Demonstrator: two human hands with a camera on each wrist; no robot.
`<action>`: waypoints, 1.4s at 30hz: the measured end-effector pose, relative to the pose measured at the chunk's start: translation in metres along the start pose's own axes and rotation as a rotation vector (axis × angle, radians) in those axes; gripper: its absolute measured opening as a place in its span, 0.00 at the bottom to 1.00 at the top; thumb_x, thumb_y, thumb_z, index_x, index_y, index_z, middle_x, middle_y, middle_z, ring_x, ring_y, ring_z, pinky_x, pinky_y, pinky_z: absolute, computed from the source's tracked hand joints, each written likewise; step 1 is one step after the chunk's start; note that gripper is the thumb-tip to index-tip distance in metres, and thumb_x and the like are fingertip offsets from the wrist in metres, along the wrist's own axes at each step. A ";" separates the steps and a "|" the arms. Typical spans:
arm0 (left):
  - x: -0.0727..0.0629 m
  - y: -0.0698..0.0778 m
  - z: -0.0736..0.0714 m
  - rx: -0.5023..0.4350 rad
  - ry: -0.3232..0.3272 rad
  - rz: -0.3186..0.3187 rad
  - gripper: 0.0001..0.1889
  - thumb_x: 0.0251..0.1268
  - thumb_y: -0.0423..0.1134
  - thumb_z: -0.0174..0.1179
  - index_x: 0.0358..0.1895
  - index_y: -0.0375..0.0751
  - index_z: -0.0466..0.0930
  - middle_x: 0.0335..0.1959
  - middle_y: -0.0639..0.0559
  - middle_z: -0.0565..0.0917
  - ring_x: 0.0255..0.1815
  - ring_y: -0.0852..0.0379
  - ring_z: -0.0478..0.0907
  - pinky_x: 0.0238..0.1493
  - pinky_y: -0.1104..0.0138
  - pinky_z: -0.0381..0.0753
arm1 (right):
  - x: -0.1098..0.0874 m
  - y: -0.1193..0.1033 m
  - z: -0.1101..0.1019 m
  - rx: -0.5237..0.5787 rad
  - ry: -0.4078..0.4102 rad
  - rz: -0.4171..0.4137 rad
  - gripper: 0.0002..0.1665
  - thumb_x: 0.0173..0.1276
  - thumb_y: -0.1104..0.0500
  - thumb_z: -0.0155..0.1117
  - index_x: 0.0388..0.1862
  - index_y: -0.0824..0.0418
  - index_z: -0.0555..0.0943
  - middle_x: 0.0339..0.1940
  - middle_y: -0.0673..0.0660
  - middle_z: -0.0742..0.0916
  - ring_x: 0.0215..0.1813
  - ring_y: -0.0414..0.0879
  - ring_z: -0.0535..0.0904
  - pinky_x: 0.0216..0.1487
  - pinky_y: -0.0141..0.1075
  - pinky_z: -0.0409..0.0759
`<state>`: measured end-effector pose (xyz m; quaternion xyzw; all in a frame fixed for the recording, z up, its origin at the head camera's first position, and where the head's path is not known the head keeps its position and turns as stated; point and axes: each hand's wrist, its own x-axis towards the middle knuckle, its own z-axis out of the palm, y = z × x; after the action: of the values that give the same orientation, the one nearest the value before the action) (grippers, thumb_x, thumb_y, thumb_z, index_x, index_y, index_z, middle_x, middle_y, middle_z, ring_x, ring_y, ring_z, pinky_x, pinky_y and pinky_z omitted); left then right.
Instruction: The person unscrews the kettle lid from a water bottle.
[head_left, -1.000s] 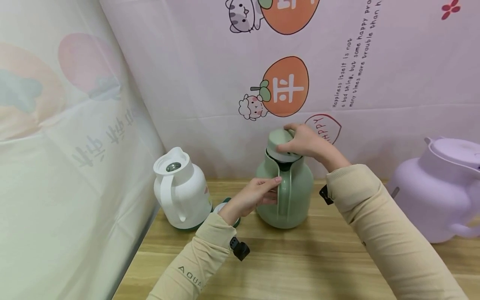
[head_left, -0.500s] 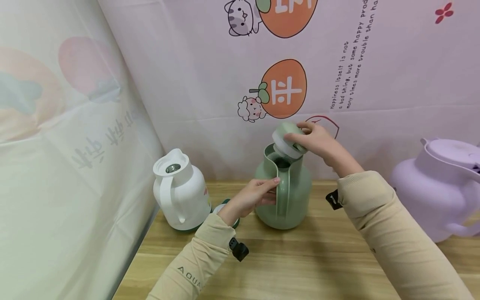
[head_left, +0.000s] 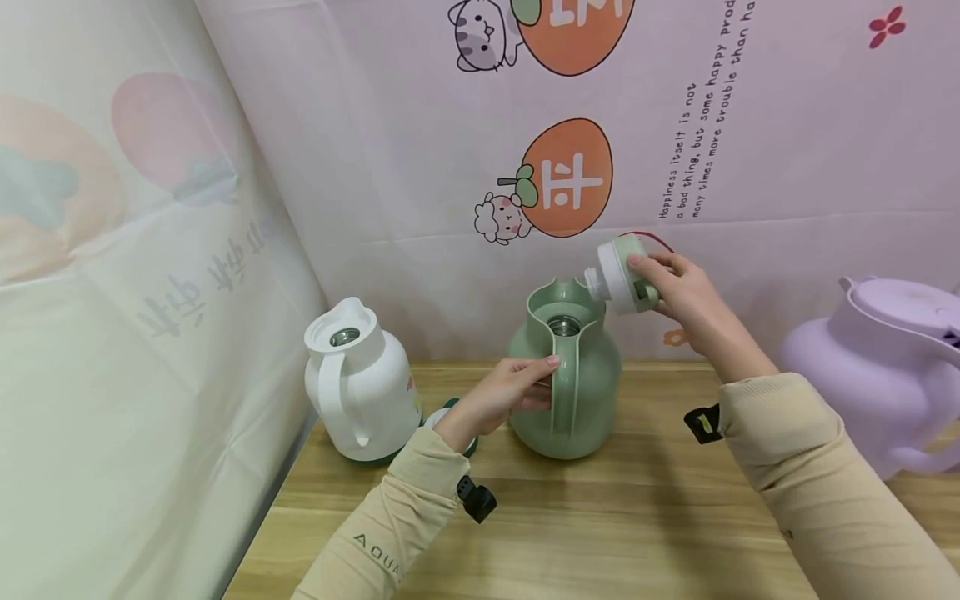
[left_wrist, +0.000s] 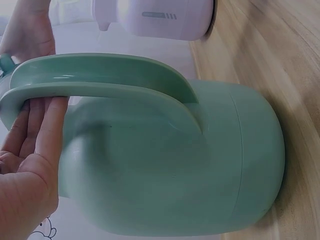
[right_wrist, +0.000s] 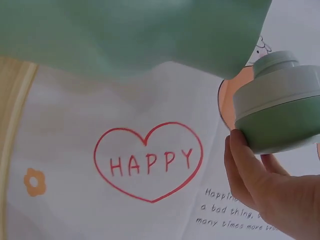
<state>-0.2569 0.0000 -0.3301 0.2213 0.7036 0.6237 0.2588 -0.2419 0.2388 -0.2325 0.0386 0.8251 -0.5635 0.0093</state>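
A green thermos jug [head_left: 592, 392] stands upright on the wooden table, its mouth uncovered and a metallic inner neck showing. My left hand [head_left: 504, 393] grips its handle [head_left: 567, 383]; in the left wrist view the fingers [left_wrist: 50, 130] reach under the handle. Up to the right of the mouth, my right hand [head_left: 686, 296] holds the green-and-white lid [head_left: 626, 275] tipped on its side, its narrow white plug pointing left toward the jug's rim. The right wrist view shows the fingers against the green top of the lid [right_wrist: 277, 107].
At the left stands a white thermos jug [head_left: 367, 392] without its lid. A white-and-green lid [head_left: 442, 414] lies beside it, partly behind my left wrist. A lilac jug [head_left: 870, 383] with its lid on stands at the right. A printed cloth [head_left: 412, 167] hangs behind the table [head_left: 570, 533].
My right hand has lifted the lid off the green thermos jug, moved it right and tipped it sideways, baring the mouth. The left hand stays on the handle.
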 end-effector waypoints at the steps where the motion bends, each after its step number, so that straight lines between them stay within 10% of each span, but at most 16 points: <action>1: 0.000 0.000 0.000 -0.001 0.000 0.001 0.25 0.76 0.47 0.45 0.62 0.29 0.71 0.62 0.35 0.74 0.62 0.43 0.75 0.61 0.59 0.78 | 0.000 0.003 -0.002 0.009 -0.001 -0.004 0.54 0.66 0.27 0.44 0.78 0.55 0.41 0.78 0.65 0.54 0.75 0.67 0.55 0.38 0.48 0.79; 12: 0.003 -0.001 0.000 -0.003 0.012 -0.003 0.24 0.76 0.46 0.45 0.62 0.29 0.72 0.61 0.35 0.75 0.61 0.44 0.76 0.61 0.59 0.78 | 0.000 0.033 -0.015 0.036 -0.001 -0.049 0.51 0.70 0.33 0.43 0.76 0.67 0.46 0.53 0.54 0.69 0.39 0.33 0.73 0.35 0.27 0.78; 17: 0.002 0.000 0.000 -0.005 0.011 0.006 0.24 0.76 0.46 0.45 0.61 0.29 0.72 0.61 0.35 0.76 0.60 0.45 0.77 0.60 0.59 0.79 | 0.001 0.047 -0.019 0.013 -0.010 -0.033 0.52 0.70 0.32 0.41 0.76 0.67 0.43 0.58 0.55 0.67 0.48 0.37 0.70 0.46 0.23 0.78; 24: 0.003 -0.001 0.000 0.001 0.008 0.006 0.24 0.75 0.46 0.45 0.61 0.28 0.72 0.60 0.33 0.75 0.60 0.45 0.77 0.60 0.59 0.79 | 0.002 0.065 -0.018 -0.008 -0.024 0.016 0.53 0.71 0.31 0.36 0.76 0.69 0.39 0.73 0.69 0.56 0.67 0.54 0.60 0.74 0.54 0.59; 34: 0.001 0.001 0.001 -0.009 0.003 0.016 0.24 0.76 0.46 0.44 0.61 0.27 0.72 0.60 0.32 0.76 0.60 0.43 0.77 0.60 0.59 0.79 | 0.002 0.088 -0.015 0.042 -0.053 0.066 0.55 0.71 0.31 0.34 0.75 0.71 0.34 0.74 0.73 0.52 0.71 0.60 0.56 0.75 0.56 0.57; 42: 0.002 0.000 0.000 -0.009 0.008 0.012 0.24 0.76 0.46 0.45 0.61 0.28 0.72 0.60 0.34 0.77 0.60 0.43 0.77 0.60 0.58 0.79 | 0.003 0.104 -0.014 0.121 -0.086 0.083 0.54 0.72 0.32 0.36 0.75 0.71 0.36 0.63 0.62 0.63 0.56 0.43 0.65 0.45 0.19 0.78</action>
<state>-0.2579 0.0012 -0.3298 0.2217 0.7006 0.6292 0.2531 -0.2365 0.2891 -0.3240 0.0489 0.7861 -0.6126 0.0655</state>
